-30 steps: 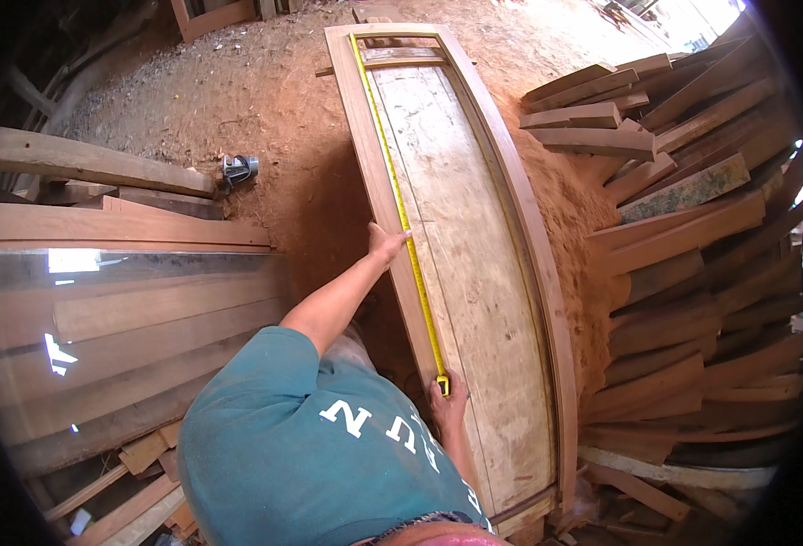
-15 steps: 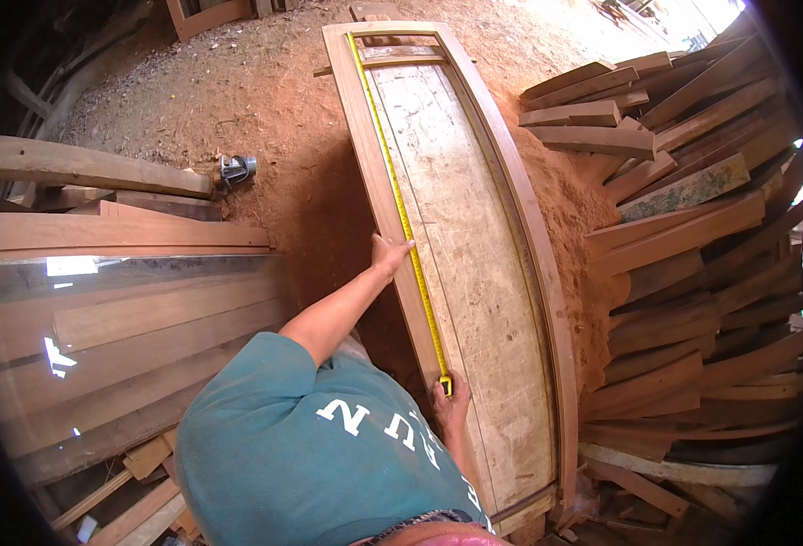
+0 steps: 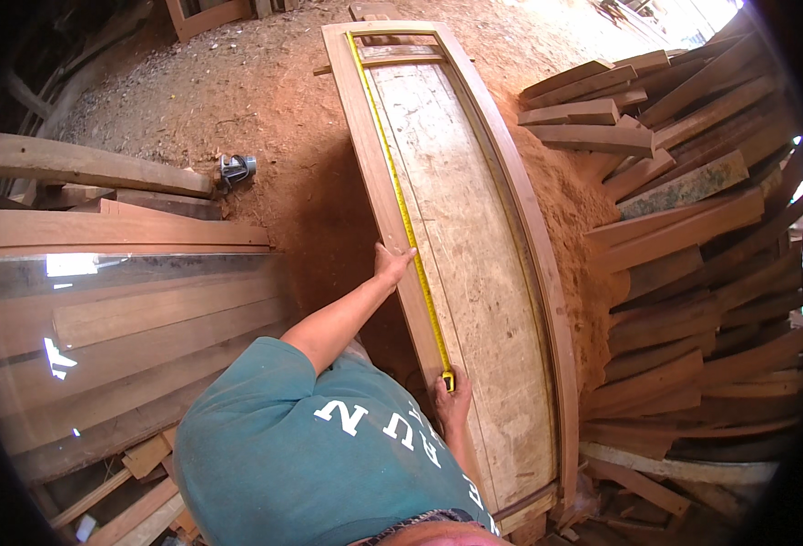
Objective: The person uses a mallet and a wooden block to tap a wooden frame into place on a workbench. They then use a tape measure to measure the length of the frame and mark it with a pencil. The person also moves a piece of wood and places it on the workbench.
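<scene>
My L hand [image 3: 392, 262] lies over the L long bar of the wood frame [image 3: 362, 127], w/ 1 fingertip out on the yellow tape strip [image 3: 388, 150]. Can't tell if it pinches the strip or just pushes on it. My R hand [image 3: 454, 393] is lower down, curled tight round the small black & yellow tape case [image 3: 448, 381], right by the same bar. The tape strip runs from the case, along the bar's inner edge, up to the far end of the wood frame. The wood frame is long & lies on a pale, scratched worktop [image 3: 474, 291]. A crossbar [image 3: 406, 60] goes under it near the far end. I've got a green shirt [image 3: 274, 437] on. Wide planks [image 3: 174, 296] lie on my L; a messy pile of boards [image 3: 679, 227] is on my R. A small gray thing [image 3: 236, 170] sits on the dusty ground [image 3: 238, 91] near the planks; can't tell what it is.
</scene>
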`<state>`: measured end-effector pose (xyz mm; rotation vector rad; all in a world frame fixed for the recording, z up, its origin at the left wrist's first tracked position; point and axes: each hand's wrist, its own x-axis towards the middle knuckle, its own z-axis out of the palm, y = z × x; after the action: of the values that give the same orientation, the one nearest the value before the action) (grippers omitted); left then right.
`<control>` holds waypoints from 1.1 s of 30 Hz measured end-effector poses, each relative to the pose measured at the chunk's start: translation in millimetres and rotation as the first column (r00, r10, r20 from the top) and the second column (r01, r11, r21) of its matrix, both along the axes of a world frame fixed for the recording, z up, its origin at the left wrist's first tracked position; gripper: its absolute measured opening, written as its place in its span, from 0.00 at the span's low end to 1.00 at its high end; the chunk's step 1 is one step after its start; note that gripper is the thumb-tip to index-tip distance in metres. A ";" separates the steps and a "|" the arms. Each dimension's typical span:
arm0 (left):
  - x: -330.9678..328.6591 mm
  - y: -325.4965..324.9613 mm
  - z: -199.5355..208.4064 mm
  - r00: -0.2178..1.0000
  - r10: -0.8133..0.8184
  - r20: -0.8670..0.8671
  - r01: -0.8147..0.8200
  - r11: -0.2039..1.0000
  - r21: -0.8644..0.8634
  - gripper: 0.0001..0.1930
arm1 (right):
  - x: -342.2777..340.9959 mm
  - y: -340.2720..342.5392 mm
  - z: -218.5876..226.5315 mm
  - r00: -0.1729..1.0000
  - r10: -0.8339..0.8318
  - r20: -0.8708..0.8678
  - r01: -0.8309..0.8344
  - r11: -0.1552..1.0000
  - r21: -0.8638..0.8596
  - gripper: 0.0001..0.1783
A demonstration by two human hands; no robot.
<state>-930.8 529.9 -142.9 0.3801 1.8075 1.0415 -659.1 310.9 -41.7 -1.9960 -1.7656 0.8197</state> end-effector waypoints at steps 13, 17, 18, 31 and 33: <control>12.0 -10.0 3.3 1.000 0.004 0.011 -0.004 1.000 0.000 0.56 | 3.4 3.8 1.2 1.000 0.004 -0.002 -0.004 1.000 -0.023 0.23; 10.5 -11.7 -5.7 0.999 0.002 0.032 -0.003 1.000 0.030 0.54 | 6.5 4.4 -2.2 0.999 0.037 0.010 -0.037 0.999 -0.010 0.24; 10.6 -13.0 -6.7 0.999 -0.002 0.032 0.000 0.998 0.056 0.53 | 5.9 3.8 -2.2 0.999 0.034 0.009 -0.034 0.999 -0.020 0.24; 19.5 -10.8 -18.9 0.995 -0.064 -0.075 0.068 0.996 0.056 0.62 | -2.0 -11.3 13.8 0.989 -0.144 0.019 0.145 0.984 -0.102 0.28; 10.2 -6.7 -35.5 0.971 -0.130 -0.200 0.122 0.991 -0.050 0.51 | -6.2 -22.6 7.0 0.980 -0.196 0.042 0.198 0.979 -0.041 0.28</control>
<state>-920.6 523.2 -178.4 0.5889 1.9528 0.9060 -665.3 288.3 -34.7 -2.1869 -1.5488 0.7681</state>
